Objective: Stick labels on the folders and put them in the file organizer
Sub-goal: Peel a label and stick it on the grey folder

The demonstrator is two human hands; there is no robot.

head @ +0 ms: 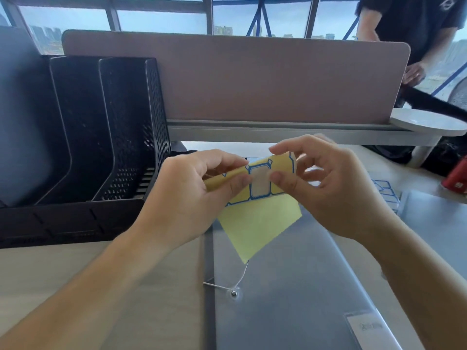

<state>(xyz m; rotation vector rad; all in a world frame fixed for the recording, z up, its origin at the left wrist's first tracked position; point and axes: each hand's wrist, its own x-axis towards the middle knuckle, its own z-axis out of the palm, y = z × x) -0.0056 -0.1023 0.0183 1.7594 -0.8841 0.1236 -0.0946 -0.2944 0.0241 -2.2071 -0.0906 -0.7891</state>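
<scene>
The worktop (75,274) carries a black organizer (83,137) along its left edge, its slots upright. A grey see-through folder (290,286) lies flat from the near edge toward the middle, just right of the organizer's base.

Both hands hold a yellow sheet (257,223) above the folder's far end. The sheet is bent over, with its lower corner hanging down toward the folder's string button (234,293). The left hand (192,198) comes in from the near left corner, palm turned inward. Its thumb and fingers (237,184) are clamped on the sheet's curled left end. The right hand (336,188) reaches in from the near right, wrist raised. Its forefinger sits on the sheet's bent top edge, and its thumb (285,180) presses at the right edge of a blue-bordered label (260,183), pinching the sheet there. The other fingers are loosely curled behind. Whether the label has lifted off its backing cannot be told.

A pink divider (252,79) stands along the far edge, and a person (417,29) stands behind its right end. More blue-bordered labels (385,192) lie near the right edge, partly behind the right hand. A red thing (456,178) stands beyond them.
</scene>
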